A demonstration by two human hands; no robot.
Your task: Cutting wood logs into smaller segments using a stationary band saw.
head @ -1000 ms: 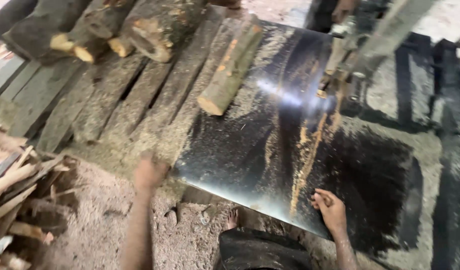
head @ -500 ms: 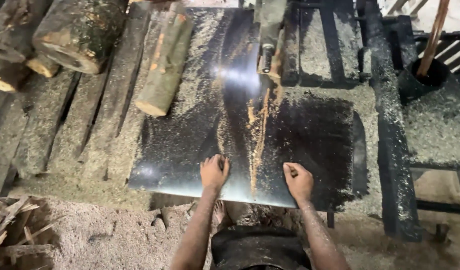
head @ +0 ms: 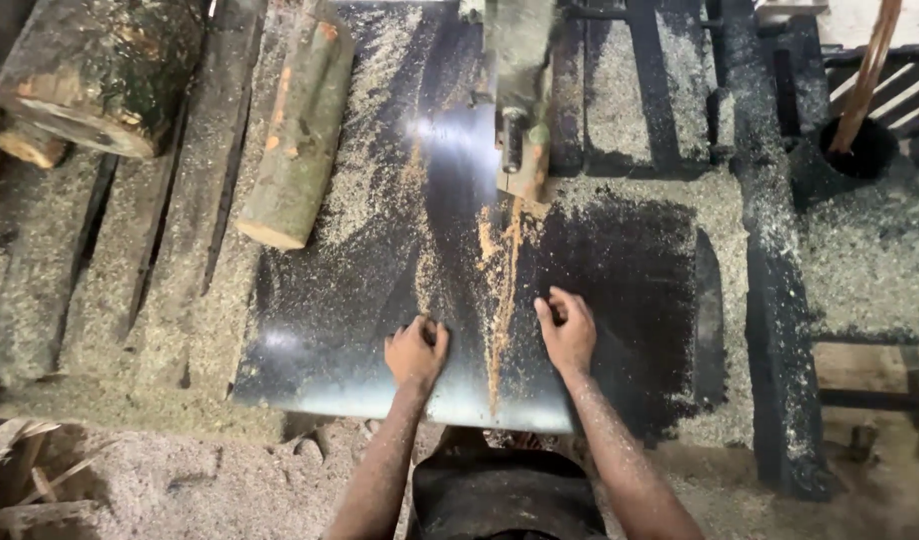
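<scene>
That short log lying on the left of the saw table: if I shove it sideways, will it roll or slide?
The log is round, so it would probably roll rather than slide. Sawdust on the dark metal table may slow it. Knots and its thickness suggest it is fairly heavy and stiff.

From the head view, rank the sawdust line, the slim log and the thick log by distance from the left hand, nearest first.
1. Sawdust line: just right of the left hand, on the dark table.
2. Slim log: up and left, at the table's edge.
3. Thick log: far upper left, on the slats.
</scene>
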